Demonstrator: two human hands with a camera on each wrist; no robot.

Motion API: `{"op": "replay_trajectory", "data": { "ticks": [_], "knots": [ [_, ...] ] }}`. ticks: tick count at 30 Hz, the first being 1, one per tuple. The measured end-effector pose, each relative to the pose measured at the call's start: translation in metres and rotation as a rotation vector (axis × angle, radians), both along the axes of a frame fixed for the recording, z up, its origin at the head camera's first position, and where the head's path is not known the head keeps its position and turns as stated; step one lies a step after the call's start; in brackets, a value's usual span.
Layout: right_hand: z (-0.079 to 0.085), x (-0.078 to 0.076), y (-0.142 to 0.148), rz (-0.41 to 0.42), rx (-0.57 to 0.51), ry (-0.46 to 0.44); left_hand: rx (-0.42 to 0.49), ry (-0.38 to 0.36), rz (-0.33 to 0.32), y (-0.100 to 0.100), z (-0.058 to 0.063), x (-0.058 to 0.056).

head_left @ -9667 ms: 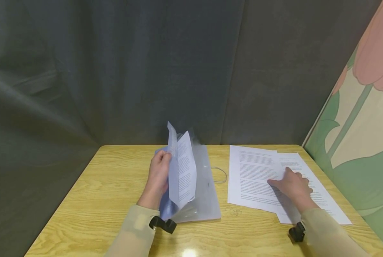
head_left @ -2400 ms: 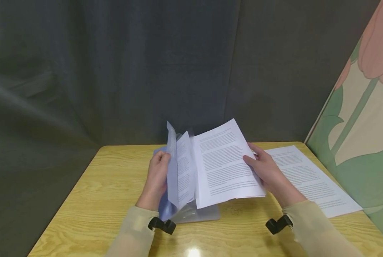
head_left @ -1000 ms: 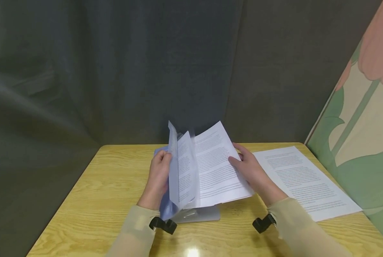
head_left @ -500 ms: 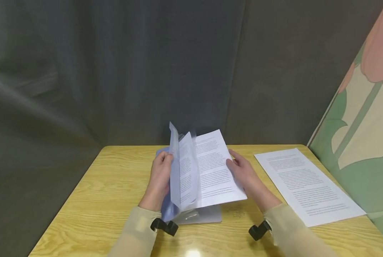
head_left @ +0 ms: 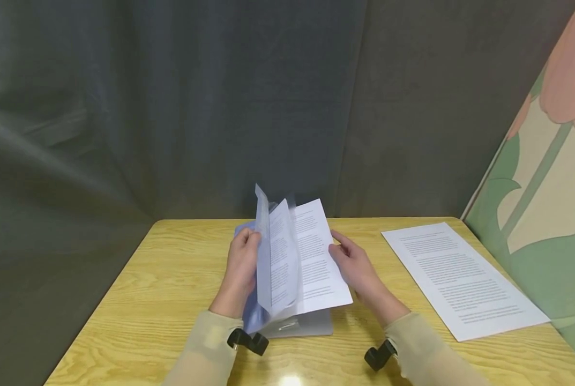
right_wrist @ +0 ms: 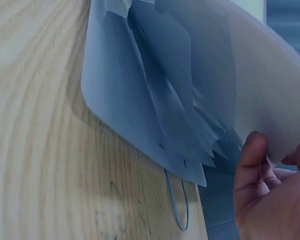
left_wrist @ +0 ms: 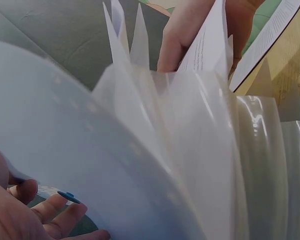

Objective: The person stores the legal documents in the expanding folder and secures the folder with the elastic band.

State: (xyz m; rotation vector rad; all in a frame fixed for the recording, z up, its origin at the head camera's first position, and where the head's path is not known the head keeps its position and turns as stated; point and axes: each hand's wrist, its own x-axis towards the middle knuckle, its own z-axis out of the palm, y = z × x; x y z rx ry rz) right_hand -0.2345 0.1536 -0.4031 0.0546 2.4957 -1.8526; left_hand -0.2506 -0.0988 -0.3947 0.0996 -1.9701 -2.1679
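Note:
A bluish plastic document folder (head_left: 263, 268) stands partly open at the middle of the table, its clear pocket leaves fanned out. My left hand (head_left: 241, 254) grips its raised cover, with a printed page (head_left: 279, 257) showing behind it. My right hand (head_left: 357, 265) pinches the right edge of some printed sheets (head_left: 323, 284). Their left part lies behind a clear pocket's edge, inside the folder. In the left wrist view, the sheets (left_wrist: 205, 50) enter a clear pocket (left_wrist: 195, 115) from above. The right wrist view shows my right thumb (right_wrist: 252, 155) against the paper.
Another printed sheet (head_left: 465, 284) lies flat at the table's right side. An elastic cord loop (right_wrist: 177, 205) hangs from the folder's back cover on the wooden table (head_left: 171, 279). Dark curtain (head_left: 268, 107) stands behind, and a flower-patterned panel (head_left: 547, 214) borders the right.
My right hand has taken the sheets from the table's right side and carried them left to the folder. In the last second they slide further into the pocket. The left hand keeps its hold.

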Motion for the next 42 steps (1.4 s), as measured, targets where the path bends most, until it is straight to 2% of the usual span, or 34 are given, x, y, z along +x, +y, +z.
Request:
{"op": "replay_trajectory", "data": {
  "ticks": [6,12,30,42],
  "knots": [
    [-0.002,0.001,0.006,-0.013,-0.012,0.011,0.002,0.008,-0.001,0.001,-0.001,-0.001],
    [-0.007,0.000,0.006,0.013,-0.025,0.006,0.000,0.003,0.009,0.001,-0.002,-0.003],
    [-0.021,0.002,-0.022,0.051,-0.051,0.029,0.008,-0.004,0.007,0.003,-0.001,-0.002],
    [-0.025,0.006,-0.040,0.054,-0.011,0.081,0.049,-0.004,-0.002,0.005,0.000,-0.001]
  ]
}}
